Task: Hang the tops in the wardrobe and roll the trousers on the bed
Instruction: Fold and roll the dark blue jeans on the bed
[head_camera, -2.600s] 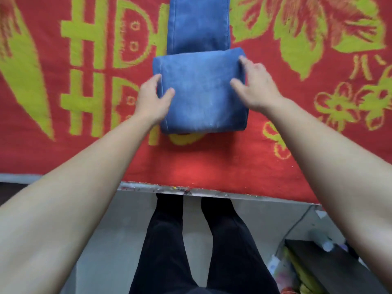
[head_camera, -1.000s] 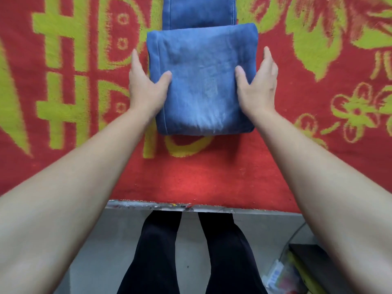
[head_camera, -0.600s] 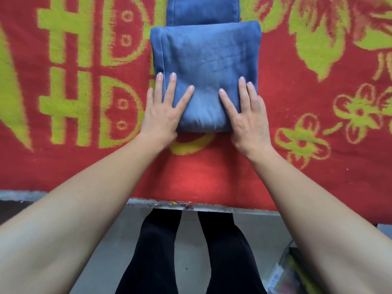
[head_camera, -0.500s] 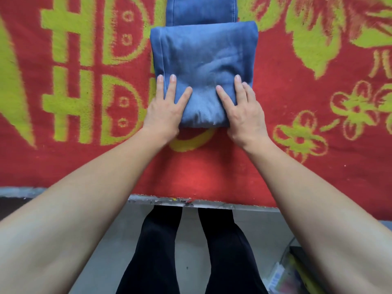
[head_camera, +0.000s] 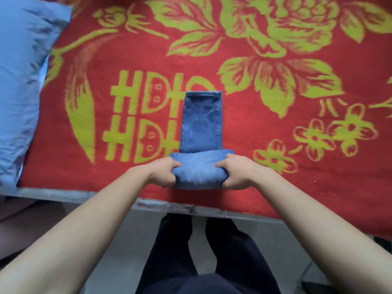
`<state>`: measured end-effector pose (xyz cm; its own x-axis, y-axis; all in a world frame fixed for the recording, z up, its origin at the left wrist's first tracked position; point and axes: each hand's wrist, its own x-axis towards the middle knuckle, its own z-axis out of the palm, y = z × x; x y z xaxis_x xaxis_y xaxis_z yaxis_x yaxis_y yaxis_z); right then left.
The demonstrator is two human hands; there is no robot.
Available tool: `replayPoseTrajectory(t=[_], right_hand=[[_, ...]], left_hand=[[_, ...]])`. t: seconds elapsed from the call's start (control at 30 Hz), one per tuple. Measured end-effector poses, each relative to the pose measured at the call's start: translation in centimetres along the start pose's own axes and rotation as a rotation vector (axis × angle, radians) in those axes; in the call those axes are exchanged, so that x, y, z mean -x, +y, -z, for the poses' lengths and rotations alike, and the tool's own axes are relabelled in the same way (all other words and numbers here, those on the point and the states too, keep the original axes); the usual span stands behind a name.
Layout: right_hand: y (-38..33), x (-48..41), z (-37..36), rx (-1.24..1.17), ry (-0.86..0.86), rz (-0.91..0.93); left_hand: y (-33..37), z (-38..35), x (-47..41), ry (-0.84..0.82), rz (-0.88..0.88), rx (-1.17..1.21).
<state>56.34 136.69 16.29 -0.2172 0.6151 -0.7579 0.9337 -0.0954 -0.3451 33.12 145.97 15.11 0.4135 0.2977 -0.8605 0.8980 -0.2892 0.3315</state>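
**Head view: both hands grip the roll, a short stretch left to go**

Closest to the camera, the person's legs (head_camera: pixel 174 251) in black stand against the edge of the bed (head_camera: pixel 84 195). Just past that edge, on the red and green blanket (head_camera: pixel 239 128), lies the roll (head_camera: pixel 198 172) of blue denim trousers. The left hand (head_camera: pixel 163 174) grips its left end and the right hand (head_camera: pixel 235 174) its right end. On each, the fingers (head_camera: pixel 175 164) curl over the top and the thumb tucks under.

Half a second ago both palms lay flat on the bundle with fingers spread. Now they have closed round its ends, which looks like the start of another turn away from the body.

Beyond the roll, a flat stretch of leg (head_camera: pixel 201 122) runs to the hem (head_camera: pixel 202 94). That stretch looks short, so I judge this pair nearly done. The grip should stay even, or the roll may skew. A blue pillow (head_camera: pixel 19 92) lies at the far left.
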Motion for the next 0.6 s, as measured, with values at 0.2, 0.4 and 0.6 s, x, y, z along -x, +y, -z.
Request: replayPoseTrajectory(t=[0.2, 0.4, 0.6], right_hand=[[4.3, -3.4, 4.6, -0.485, 0.025, -0.060], [8.7, -12.1, 5.8, -1.158, 0.500, -0.314], [7.1, -16.0, 3.3, -0.314, 0.774, -0.253]], left_hand=[[-1.3, 5.7, -1.8, 0.039, 0.030, 0.491], [-3.1, 8.9, -12.1, 0.616, 0.171, 0.830], [-2.7, 4.8, -16.5, 0.594, -0.081, -0.069]])
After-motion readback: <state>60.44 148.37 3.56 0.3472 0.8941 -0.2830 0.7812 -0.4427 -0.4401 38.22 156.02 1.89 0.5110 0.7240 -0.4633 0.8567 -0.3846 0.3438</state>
